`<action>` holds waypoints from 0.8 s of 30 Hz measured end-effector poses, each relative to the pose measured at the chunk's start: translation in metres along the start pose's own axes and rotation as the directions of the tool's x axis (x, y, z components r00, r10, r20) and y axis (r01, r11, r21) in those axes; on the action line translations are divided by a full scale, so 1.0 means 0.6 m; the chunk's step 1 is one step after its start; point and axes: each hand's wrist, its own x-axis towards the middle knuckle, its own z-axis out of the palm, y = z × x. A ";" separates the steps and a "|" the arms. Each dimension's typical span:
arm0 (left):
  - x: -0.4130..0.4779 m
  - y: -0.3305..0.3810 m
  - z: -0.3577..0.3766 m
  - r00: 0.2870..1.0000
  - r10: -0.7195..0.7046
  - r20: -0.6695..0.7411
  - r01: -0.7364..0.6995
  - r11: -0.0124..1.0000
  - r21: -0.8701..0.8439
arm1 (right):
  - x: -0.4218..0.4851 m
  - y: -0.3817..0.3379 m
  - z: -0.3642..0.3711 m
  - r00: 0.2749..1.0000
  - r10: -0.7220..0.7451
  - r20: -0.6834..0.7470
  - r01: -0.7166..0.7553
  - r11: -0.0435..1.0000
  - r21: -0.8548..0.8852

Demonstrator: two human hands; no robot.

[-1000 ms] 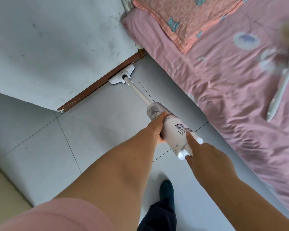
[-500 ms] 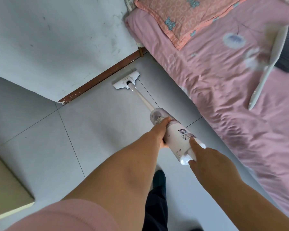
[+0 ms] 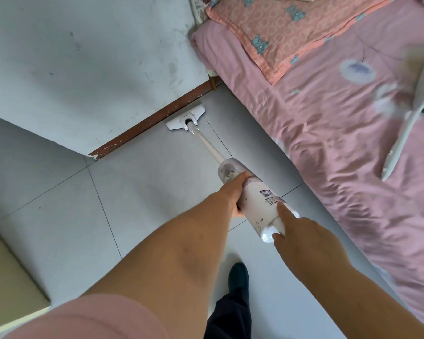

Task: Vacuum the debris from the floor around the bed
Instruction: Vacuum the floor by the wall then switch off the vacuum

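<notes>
A white stick vacuum slants from my hands down to the grey tiled floor. Its flat white head lies against the brown skirting board, close to the corner of the bed. My left hand grips the body just below the clear dust cup. My right hand holds the rear end, index finger stretched along the casing. No debris shows on the tiles.
A pink sheet and a peach pillow cover the bed. A white-handled brush lies on the sheet at right. The scuffed white wall rises behind the skirting. A beige furniture edge juts in at lower left. My dark shoe stands below the vacuum.
The vacuum head pulled back from the skirting board half a second ago and now lies against it again. Both hands keep their hold.
</notes>
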 end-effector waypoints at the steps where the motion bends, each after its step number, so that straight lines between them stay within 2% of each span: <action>1: 0.009 0.009 -0.003 1.000 0.006 -0.002 -0.006 1.000 -0.001 | 0.010 -0.004 0.000 1.000 0.008 0.002 -0.008 1.000 -0.004; 7: 0.062 0.054 -0.016 0.999 0.039 0.006 -0.039 0.999 -0.029 | 0.070 -0.023 0.007 0.998 0.049 0.029 -0.048 0.998 -0.044; 14: 0.093 0.058 -0.002 0.999 0.009 0.036 -0.008 1.000 -0.030 | 0.085 -0.006 0.017 0.996 0.093 0.016 -0.091 0.991 -0.097; 24: 0.071 0.023 -0.011 1.000 0.014 0.005 -0.014 1.000 0.018 | 0.041 -0.012 0.024 0.990 0.123 0.076 -0.122 0.992 -0.013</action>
